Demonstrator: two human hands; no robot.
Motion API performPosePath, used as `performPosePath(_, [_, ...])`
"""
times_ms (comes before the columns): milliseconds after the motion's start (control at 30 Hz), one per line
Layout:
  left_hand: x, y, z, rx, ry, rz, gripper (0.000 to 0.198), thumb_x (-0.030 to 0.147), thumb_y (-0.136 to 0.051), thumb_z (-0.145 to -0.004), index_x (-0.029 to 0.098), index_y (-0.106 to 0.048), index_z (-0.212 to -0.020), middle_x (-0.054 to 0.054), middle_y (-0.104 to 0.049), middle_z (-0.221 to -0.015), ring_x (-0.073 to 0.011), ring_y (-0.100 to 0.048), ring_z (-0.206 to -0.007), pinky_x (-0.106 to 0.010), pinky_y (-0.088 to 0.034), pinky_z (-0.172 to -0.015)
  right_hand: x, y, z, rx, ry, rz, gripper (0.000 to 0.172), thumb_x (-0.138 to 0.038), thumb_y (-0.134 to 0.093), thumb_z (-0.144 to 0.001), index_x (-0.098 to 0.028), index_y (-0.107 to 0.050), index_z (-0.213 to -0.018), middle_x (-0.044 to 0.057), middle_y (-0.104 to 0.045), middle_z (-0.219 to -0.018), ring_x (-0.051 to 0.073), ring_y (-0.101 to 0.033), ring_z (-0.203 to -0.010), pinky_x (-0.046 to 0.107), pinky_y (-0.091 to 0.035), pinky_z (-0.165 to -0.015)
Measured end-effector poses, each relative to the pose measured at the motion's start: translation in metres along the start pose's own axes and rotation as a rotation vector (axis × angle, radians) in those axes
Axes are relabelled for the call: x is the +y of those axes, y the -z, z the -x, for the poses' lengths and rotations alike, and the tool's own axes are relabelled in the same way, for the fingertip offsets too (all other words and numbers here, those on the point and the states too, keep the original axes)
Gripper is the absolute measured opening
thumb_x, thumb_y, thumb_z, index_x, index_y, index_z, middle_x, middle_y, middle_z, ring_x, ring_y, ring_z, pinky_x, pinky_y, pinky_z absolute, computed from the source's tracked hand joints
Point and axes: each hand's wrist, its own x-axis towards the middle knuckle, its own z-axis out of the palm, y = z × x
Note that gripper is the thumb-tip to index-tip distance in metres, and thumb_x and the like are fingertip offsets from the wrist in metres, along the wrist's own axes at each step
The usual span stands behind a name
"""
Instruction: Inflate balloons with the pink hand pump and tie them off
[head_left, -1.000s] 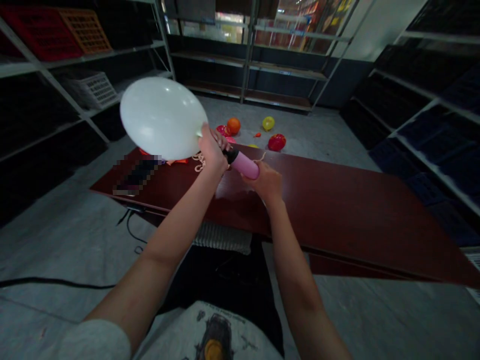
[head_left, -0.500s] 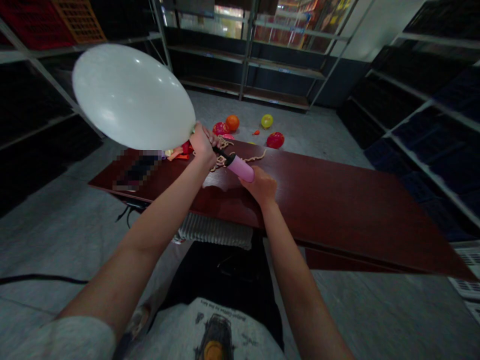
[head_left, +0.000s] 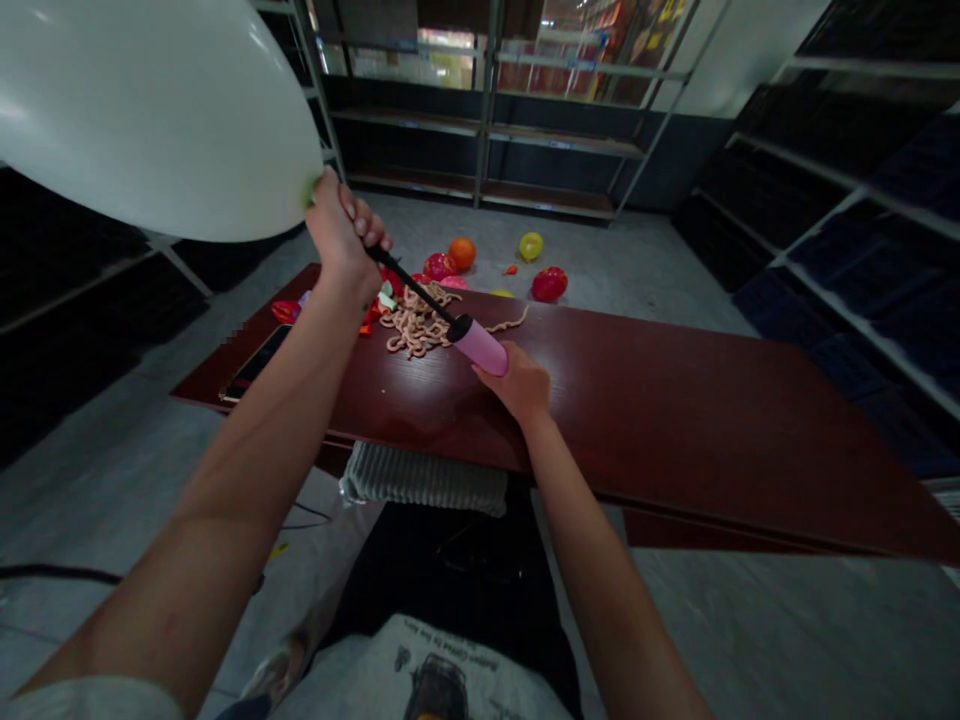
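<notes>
White balloon [head_left: 157,120]: big and taut, up in the air toward the worktop's [head_left: 712,430] left end
Smartphone [head_left: 255,368]: lying by the near left corner
Left hand [head_left: 343,225]: clenched on the black end of the hand pump [head_left: 481,347], right at the balloon's neck
Beige strands [head_left: 416,325]: heaped toward the far edge
Right hand [head_left: 521,382]: grasping the pump's pink end

A person's bare left forearm [head_left: 266,430] and right forearm [head_left: 589,520] stretch forward, hands well apart. The left hand [head_left: 339,228], held higher in view, curls its fingers in a firm grip; the right hand [head_left: 523,384], lower in view, is clenched too.
</notes>
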Motion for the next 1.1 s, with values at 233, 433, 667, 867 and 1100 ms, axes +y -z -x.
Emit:
performPosePath(233, [-0.018, -0.026, 0.015, -0.146, -0.012, 0.006, 0.051, 0.038, -0.04, -0.109, 0.022, -0.025, -0.063, 0.006, -0.018, -0.047, -0.0092, -0.016, -0.04, -0.03, -0.016, -0.048, 0.008, 0.002, 0.001, 0.071, -0.096, -0.048, 0.043, -0.056, -0.066, -0.086, -0.021, -0.064, -0.111, 0.01, -0.076, -0.097, 0.026, -0.071, -0.085, 0.031, -0.044, -0.069])
performPosePath(433, [-0.07, -0.034, 0.02, -0.181, 0.07, -0.02, 0.051, 0.044, -0.052, -0.104, 0.023, -0.03, -0.063, 0.007, -0.022, -0.045, -0.007, -0.023, -0.036, -0.025, -0.021, -0.042, 0.008, -0.002, -0.001, 0.106, -0.168, -0.096, 0.045, -0.059, -0.068, -0.081, -0.022, -0.065, -0.107, 0.008, -0.076, -0.092, 0.026, -0.07, -0.081, 0.03, -0.041, -0.065])
performPosePath(667, [-0.131, -0.03, 0.041, -0.233, 0.087, 0.019, 0.053, 0.039, -0.055, -0.103, 0.022, -0.03, -0.059, 0.006, -0.025, -0.041, -0.0075, -0.025, -0.028, -0.023, -0.022, -0.032, 0.01, -0.003, -0.002, 0.128, -0.232, -0.084, 0.045, -0.057, -0.07, -0.08, -0.021, -0.065, -0.108, 0.007, -0.075, -0.089, 0.026, -0.07, -0.077, 0.03, -0.038, -0.064])
performPosePath(867, [-0.119, -0.019, 0.035, -0.149, 0.166, 0.026, 0.054, 0.028, -0.042, -0.107, 0.022, -0.028, -0.055, 0.006, -0.024, -0.038, -0.008, -0.022, -0.028, -0.024, -0.02, -0.031, 0.005, 0.001, -0.001, 0.074, -0.194, -0.032, 0.045, -0.057, -0.072, -0.08, -0.022, -0.067, -0.109, 0.006, -0.076, -0.091, 0.024, -0.071, -0.079, 0.028, -0.038, -0.062])
performPosePath(1100, [-0.104, 0.0, 0.023, -0.013, 0.207, 0.053, 0.054, 0.035, -0.049, -0.105, 0.021, -0.028, -0.057, 0.008, -0.025, -0.038, -0.0063, -0.022, -0.028, -0.021, -0.021, -0.032, 0.003, -0.005, -0.001, 0.041, -0.085, 0.035, 0.048, -0.058, -0.075, -0.08, -0.022, -0.067, -0.111, 0.006, -0.077, -0.095, 0.024, -0.073, -0.082, 0.028, -0.038, -0.061])
